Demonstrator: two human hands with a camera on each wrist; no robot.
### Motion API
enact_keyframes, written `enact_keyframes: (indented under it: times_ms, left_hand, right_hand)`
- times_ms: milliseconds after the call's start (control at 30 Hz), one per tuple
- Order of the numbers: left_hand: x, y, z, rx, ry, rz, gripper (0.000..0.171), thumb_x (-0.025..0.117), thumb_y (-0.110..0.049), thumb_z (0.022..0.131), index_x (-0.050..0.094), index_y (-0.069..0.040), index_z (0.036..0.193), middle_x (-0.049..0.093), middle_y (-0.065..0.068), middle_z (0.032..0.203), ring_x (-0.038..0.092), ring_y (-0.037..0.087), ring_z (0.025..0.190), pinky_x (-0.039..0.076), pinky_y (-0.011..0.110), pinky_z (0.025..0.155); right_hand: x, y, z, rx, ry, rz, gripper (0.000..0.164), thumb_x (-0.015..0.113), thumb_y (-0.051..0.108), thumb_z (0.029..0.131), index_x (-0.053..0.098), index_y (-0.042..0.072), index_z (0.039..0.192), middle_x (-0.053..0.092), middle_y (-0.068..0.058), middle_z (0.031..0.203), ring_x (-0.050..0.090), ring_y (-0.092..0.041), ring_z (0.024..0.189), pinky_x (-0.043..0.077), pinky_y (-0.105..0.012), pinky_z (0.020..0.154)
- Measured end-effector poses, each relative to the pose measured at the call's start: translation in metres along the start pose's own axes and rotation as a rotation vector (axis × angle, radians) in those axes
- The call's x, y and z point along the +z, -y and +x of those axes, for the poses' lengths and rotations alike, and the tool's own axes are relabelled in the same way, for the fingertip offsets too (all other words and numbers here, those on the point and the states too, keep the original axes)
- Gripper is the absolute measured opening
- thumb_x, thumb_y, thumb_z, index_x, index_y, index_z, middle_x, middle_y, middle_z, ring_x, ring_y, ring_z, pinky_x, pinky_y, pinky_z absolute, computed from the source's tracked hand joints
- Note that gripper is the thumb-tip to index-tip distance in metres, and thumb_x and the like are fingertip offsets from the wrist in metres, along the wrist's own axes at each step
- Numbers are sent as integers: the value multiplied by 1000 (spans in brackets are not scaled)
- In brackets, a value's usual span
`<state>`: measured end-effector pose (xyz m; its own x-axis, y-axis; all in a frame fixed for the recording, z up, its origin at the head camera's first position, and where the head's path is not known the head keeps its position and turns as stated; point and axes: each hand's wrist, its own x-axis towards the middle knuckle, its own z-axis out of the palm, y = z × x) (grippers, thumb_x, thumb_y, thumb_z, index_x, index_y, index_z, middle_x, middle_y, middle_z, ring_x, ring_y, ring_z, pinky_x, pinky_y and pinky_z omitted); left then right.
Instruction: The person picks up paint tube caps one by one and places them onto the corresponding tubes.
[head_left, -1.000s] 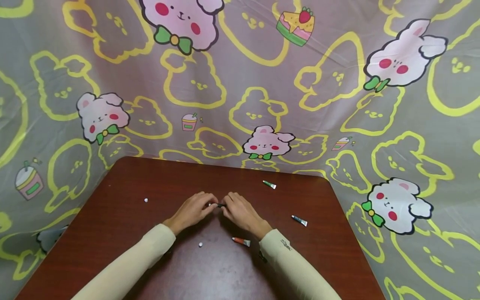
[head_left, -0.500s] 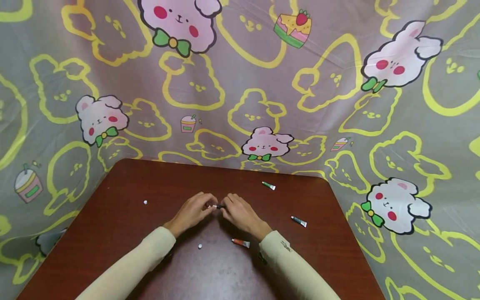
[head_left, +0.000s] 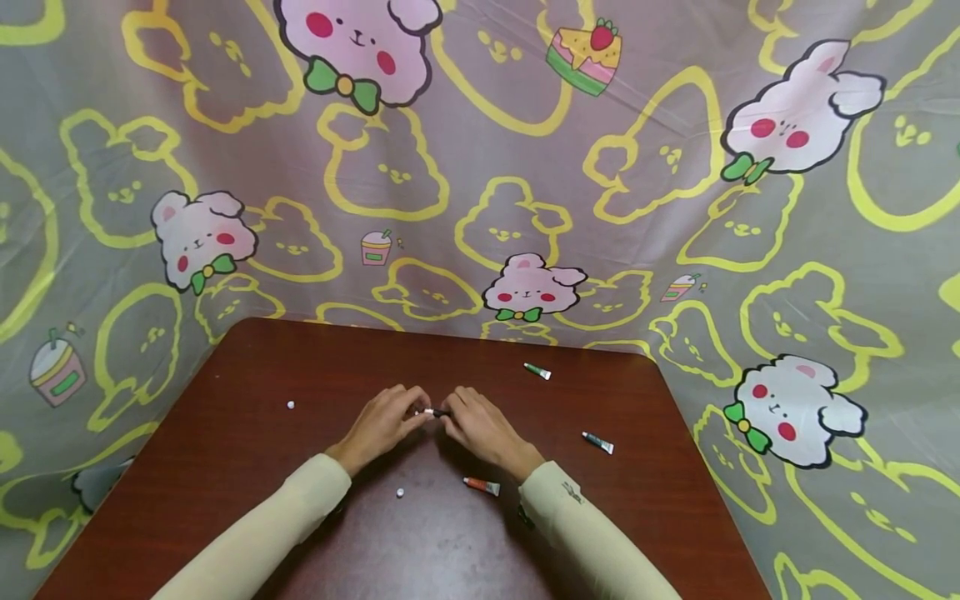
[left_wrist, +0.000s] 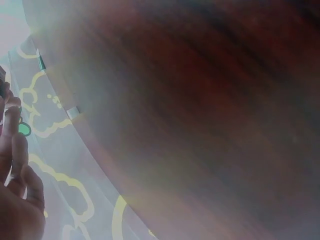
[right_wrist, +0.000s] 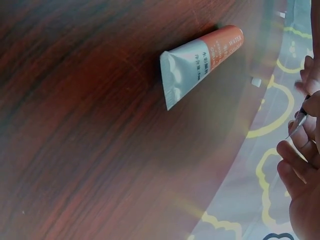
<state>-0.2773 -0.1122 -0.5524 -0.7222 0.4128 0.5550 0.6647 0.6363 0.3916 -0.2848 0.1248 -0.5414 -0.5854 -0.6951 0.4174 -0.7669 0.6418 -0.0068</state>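
My head camera forward and down, wrist cameras nearer the tabletop (head_left: pixel 247 375), orange watercolor tube (right_wrist: pixel 202 62) in head and right-wrist views

A pale sheen lies on the near table (head_left: pixel 450 554), while the left wrist view is hazy and blurred.

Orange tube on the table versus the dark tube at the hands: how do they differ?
The orange tube lies on the table, apart from both hands; the dark tube is held between the left hand and right hand.
The orange tube is in full view; the dark tube is partly hidden by fingers.
Both are small and slim, with a silvery end.
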Motion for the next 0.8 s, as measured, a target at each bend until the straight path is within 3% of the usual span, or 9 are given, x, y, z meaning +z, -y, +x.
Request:
enact_keyframes:
  times_ms: [400,600,800]
  left_hand:
    - [-1,1,-2,-94,86,-85,7,77,-23,104,74,-19,108,70,-7,93,62,20,79,46,26,69]
    - [0,0,-1,-74,69,-80,21,86,-17,96,73,-18,112,73,-1,99,67,21,87,53,32,75]
    - [0,-2,-2,-146,99,-81,24,78,-28,103,74,-17,124,73,-4,105,66,16,91,54,32,77]
  right_hand:
    - [0,0,-2,-12,-14,-4,13,71,18,105,69,10,115,66,-1,106,65,-18,95,56,-33,84]
    - [-1,1,-2,-1,6,-9,14,69,19,107,68,10,117,66,-1,107,65,-18,96,56,-33,85]
    - [-3,1,-3,3,6,-14,14,69,19,106,68,10,117,66,-1,108,65,-18,97,57,-33,86]
